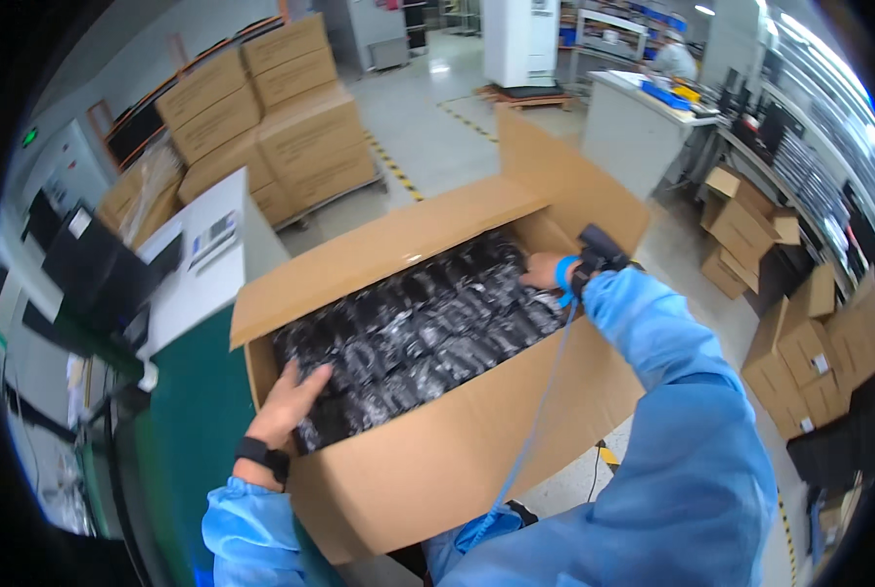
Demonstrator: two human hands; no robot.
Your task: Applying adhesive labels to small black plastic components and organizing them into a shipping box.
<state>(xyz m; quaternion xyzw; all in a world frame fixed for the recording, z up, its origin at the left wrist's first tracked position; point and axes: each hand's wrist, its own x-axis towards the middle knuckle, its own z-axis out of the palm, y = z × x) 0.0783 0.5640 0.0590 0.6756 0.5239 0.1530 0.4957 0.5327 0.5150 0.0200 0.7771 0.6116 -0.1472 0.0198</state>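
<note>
A big cardboard box [427, 479] stands tilted across in front of me, its top flaps up. Rows of black items wrapped in clear plastic [408, 338] fill it; their exact kind is hidden by the shiny wrap. At the box's left end, my left hand [295, 401] lies on the black bundles, thumb and fingers spread. My right hand [545, 269] reaches into the far right corner and touches the wrapped items there, its fingers slightly bent and apart. A blue wrist strap [564, 274] with a coiled cord [535, 430] circles the right wrist.
Left of the box are a green-topped bench [193, 391], a white table [212, 293] and a dark monitor [95, 264]. Stacked cartons [310, 137] stand behind. Open cartons [799, 352] lie on the right. A person [674, 59] is at a far counter [638, 137].
</note>
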